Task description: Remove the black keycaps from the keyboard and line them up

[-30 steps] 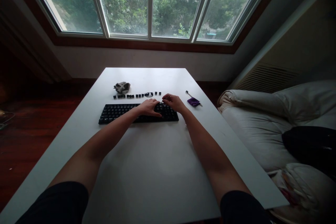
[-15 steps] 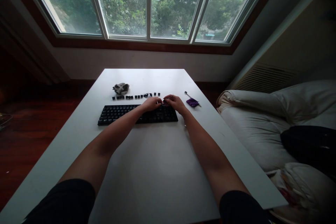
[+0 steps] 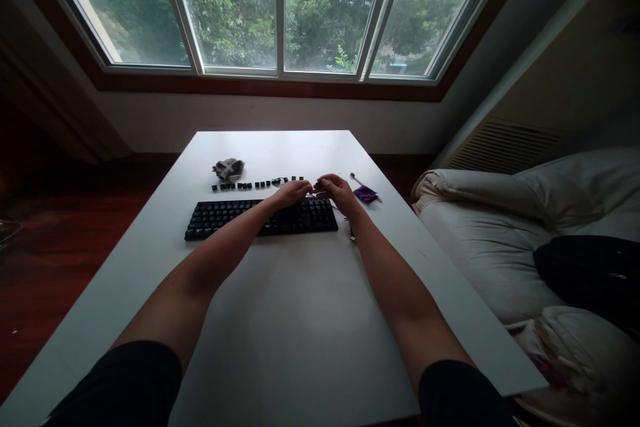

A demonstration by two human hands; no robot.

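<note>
A black keyboard (image 3: 225,219) lies across the white table. My left hand (image 3: 294,192) is over its back right part, fingers closed together; what they hold, if anything, I cannot make out. Close beside it, my right hand (image 3: 337,188) pinches a small black keycap (image 3: 319,185) just above the keyboard's back edge. The fingertips of both hands nearly meet. Behind the keyboard runs a row of loose black keycaps (image 3: 245,185). My left forearm hides part of the keyboard.
A crumpled grey cloth (image 3: 229,169) sits at the back left of the white table (image 3: 290,320). At the right lie a thin brush (image 3: 356,178) and a purple cloth (image 3: 366,194). A small object (image 3: 352,235) shows beside my right forearm. A pale sofa (image 3: 480,233) stands to the right.
My right hand has risen slightly off the keyboard, and the dark keycap now shows between its fingers. My left hand has lifted a little and stays close by.
</note>
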